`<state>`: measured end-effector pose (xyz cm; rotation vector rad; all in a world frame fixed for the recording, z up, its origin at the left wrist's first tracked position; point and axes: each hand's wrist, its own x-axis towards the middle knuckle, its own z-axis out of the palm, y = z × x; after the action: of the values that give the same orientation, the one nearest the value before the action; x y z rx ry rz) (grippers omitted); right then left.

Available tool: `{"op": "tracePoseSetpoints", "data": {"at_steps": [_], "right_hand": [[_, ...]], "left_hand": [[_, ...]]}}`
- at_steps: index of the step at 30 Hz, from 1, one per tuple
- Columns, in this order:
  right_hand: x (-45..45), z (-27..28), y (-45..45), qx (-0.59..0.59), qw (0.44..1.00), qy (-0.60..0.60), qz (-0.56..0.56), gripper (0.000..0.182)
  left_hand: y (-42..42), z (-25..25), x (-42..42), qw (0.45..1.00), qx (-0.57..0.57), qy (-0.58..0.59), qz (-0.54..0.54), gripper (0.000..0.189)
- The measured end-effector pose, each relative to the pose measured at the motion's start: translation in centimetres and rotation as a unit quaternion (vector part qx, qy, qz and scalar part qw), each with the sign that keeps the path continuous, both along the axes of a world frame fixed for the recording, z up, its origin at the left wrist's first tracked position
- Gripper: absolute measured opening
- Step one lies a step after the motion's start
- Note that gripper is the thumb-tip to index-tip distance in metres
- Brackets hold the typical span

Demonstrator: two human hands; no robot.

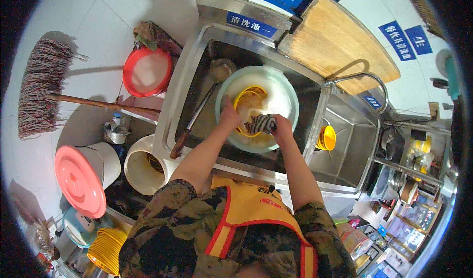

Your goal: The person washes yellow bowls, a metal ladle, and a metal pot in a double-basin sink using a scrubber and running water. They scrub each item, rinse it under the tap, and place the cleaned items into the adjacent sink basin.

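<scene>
A pale green plastic basin with sudsy water stands in the left bowl of a steel double sink. My left hand grips the rim of a round yellow plastic container, tilted in the basin and partly under murky water. In my right hand is a bunched black-and-white striped cloth, held over the container's near side. The fingers of my left hand are partly hidden by the hand itself.
A long-handled ladle leans left of the basin. The right sink bowl holds yellow containers near a curved faucet. A wooden board leans behind. Left are a red bucket, a mop and a white bucket.
</scene>
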<state>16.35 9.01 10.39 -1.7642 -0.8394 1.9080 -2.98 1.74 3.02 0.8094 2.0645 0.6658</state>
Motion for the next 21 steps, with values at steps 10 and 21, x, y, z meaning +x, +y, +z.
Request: {"op": "tracePoseSetpoints", "data": {"at_steps": [10, 21], "right_hand": [[-2.3, 0.3, -2.0, 0.026, 0.993, 0.085, 0.076, 0.025], [-3.5, -1.2, -1.5, 0.065, 0.991, 0.041, 0.107, 0.024]], "left_hand": [[0.5, 2.8, 0.0, 0.991, -0.120, -0.055, -0.025, 0.109], [-2.2, 7.2, 1.9, 0.963, -0.011, 0.210, -0.167, 0.075]]}}
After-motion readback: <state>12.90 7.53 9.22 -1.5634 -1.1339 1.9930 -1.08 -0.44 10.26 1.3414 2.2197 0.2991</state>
